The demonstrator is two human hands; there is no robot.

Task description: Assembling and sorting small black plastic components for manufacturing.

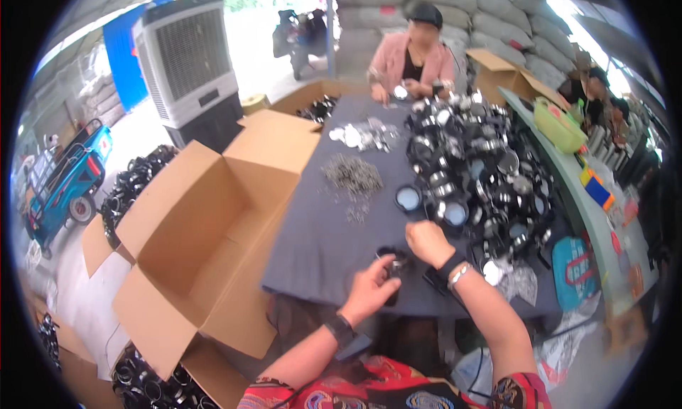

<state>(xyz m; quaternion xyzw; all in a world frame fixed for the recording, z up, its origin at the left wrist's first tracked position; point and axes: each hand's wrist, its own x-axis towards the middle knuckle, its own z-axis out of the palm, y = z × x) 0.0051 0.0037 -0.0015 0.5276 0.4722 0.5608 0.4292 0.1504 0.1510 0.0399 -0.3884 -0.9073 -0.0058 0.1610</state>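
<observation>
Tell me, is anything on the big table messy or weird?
A little: some small grey pieces lie apart from their heap on the dark table, so they look a bit strayed. Nothing looks clearly broken.

Both forearms reach forward, bare beyond red patterned sleeves (524, 391). The left forearm (304, 356) slants to the right, a dark band (341, 330) round its wrist; the left hand (371, 288) is bent in a gripping pose, thumb apart from the index finger. The right forearm (495, 318) angles leftward, with a black band (451, 265) and a bracelet (460, 275) at the wrist. The right hand (428, 243), farther forward, is curled, its fingertips hidden.
</observation>
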